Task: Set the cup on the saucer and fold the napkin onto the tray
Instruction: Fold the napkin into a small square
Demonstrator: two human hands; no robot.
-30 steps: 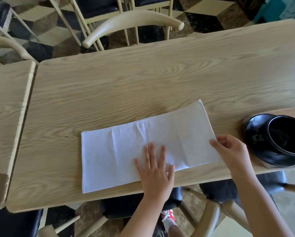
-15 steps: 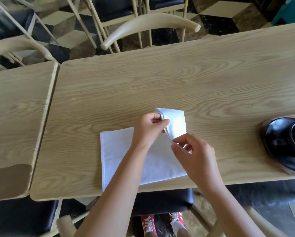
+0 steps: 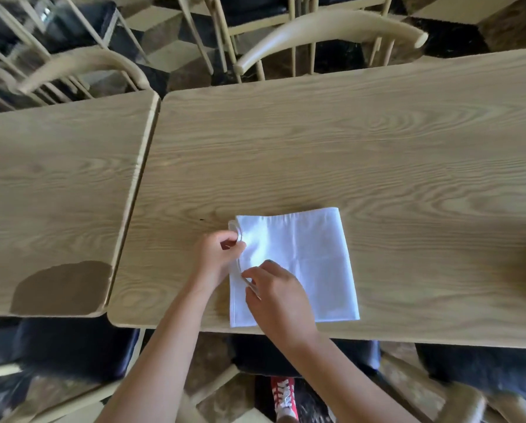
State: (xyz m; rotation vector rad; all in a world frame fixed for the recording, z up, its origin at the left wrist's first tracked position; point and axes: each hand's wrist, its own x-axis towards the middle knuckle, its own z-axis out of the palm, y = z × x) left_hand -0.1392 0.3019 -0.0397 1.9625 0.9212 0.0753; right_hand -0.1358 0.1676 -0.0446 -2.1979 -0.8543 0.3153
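Napkin [image 3: 298, 264] lies folded near table [image 3: 347, 148] front edge; left hand [image 3: 214, 259] and right hand [image 3: 278, 296] both pinch its left edge.

Both forearms are bare from the bottom of the view up to the wrists, with no sleeve showing. The left hand [image 3: 217, 256] and right hand [image 3: 278, 296] wear no gloves, rings or watch. Below the table edge shows one red shoe [image 3: 283, 398] with white laces.
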